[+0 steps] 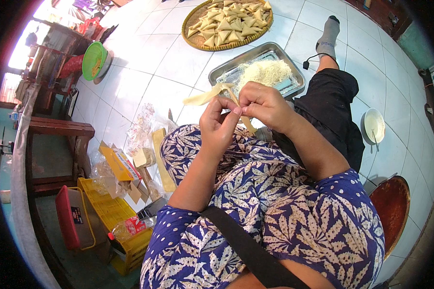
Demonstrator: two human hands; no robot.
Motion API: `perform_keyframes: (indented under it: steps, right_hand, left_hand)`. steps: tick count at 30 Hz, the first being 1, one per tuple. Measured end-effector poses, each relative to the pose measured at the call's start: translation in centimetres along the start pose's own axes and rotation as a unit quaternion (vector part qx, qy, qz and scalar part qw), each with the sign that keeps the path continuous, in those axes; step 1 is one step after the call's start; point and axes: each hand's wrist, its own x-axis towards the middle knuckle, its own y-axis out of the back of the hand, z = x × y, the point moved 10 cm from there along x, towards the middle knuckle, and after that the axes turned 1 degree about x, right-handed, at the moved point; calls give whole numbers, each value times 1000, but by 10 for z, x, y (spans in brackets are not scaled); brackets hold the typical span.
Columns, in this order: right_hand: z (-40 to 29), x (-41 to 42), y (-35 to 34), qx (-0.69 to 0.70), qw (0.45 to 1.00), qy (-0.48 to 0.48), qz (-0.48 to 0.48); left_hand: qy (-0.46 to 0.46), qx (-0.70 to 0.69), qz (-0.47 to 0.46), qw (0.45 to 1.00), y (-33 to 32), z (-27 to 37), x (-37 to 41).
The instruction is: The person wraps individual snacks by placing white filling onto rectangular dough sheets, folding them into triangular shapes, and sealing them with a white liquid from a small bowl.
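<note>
A thin, pale dough strip point(201, 98) is pinched between my two hands above my lap, its loose end drooping to the left and another end hanging below. My left hand point(220, 119) grips it between thumb and fingers. My right hand point(263, 104) presses against the same spot, fingertips touching the left ones. Just beyond lies a metal tray point(217, 74) with a heap of pale fine shreds point(266, 74). Farther off, a round woven bamboo tray point(188, 41) carries many folded triangular pastries point(231, 25). By my left knee rest a long dough sheet point(161, 159) and a pale stack of wrappers point(144, 157).
On the right stand a white bowl point(374, 124) with a spoon and a round brown board point(390, 213). Left are a wooden bench point(61, 126), a yellow crate point(105, 209), a plastic bottle point(124, 233), a torn cardboard box point(119, 164) and a green basin point(88, 61).
</note>
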Motion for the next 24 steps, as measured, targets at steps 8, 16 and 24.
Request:
perform_keyframes:
  steps: [8, 16, 24]
  right_hand:
    - [5, 0, 0, 22, 1000, -16, -4]
    - [5, 1, -3, 22, 1000, -14, -7]
    - [-2, 1, -7, -37, 999, 21, -5]
  left_hand:
    - [46, -69, 5, 997, 4, -18, -1]
    - [42, -53, 0, 998, 7, -17, -1]
    - [55, -41, -11, 998, 9, -25, -1]
